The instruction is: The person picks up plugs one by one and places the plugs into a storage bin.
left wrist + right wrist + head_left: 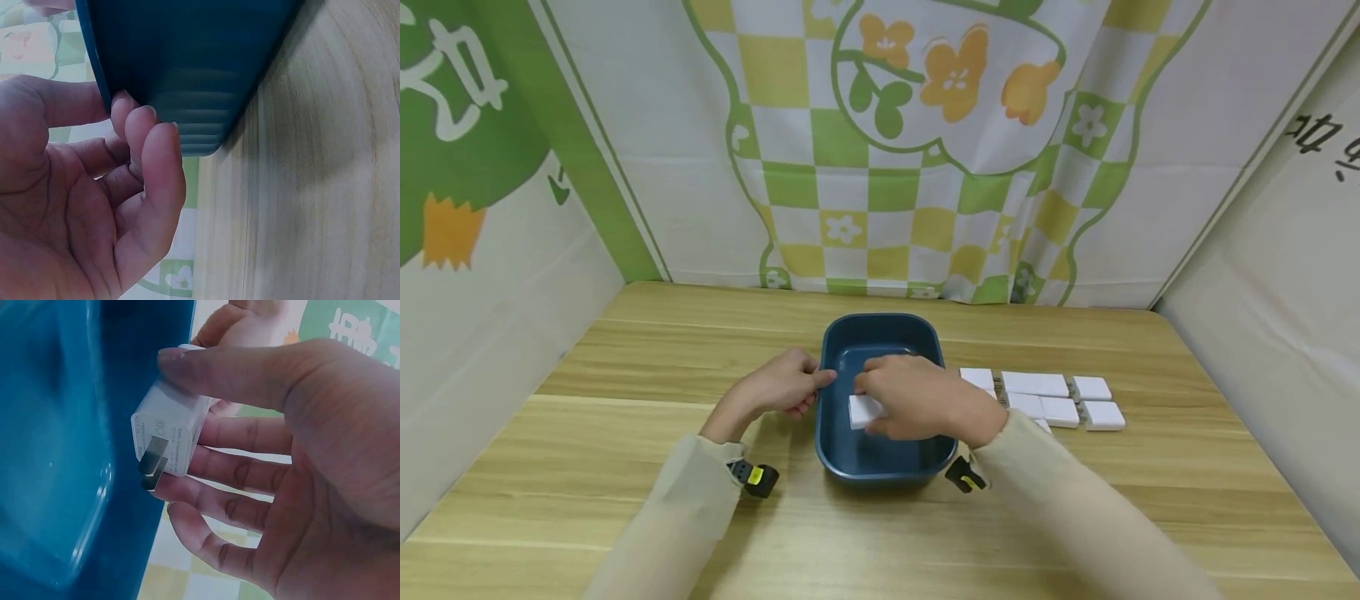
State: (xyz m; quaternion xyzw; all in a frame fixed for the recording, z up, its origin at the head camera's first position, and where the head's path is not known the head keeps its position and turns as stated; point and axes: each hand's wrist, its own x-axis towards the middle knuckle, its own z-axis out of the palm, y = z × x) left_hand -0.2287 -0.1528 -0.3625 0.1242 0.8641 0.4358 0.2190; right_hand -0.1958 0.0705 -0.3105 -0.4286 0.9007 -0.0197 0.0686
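Note:
A dark blue plastic basin (880,477) stands on the wooden table, with a bare floor showing around my right hand. My left hand (782,385) pinches its left rim, thumb over the edge and fingers curled against the outer wall (187,75). Over the inside of the basin, my right hand (917,398) grips a white charger plug (865,411). In the right wrist view the plug (169,419) lies between thumb and fingers, its two flat metal prongs (153,462) and small print facing the camera.
Right of the basin, several more white charger plugs (1034,384) lie in rows with prongs pointing left; my right forearm partly covers some. A patterned curtain (880,200) hangs behind the table's far edge. Black wrist cameras (763,481) sit on both cuffs.

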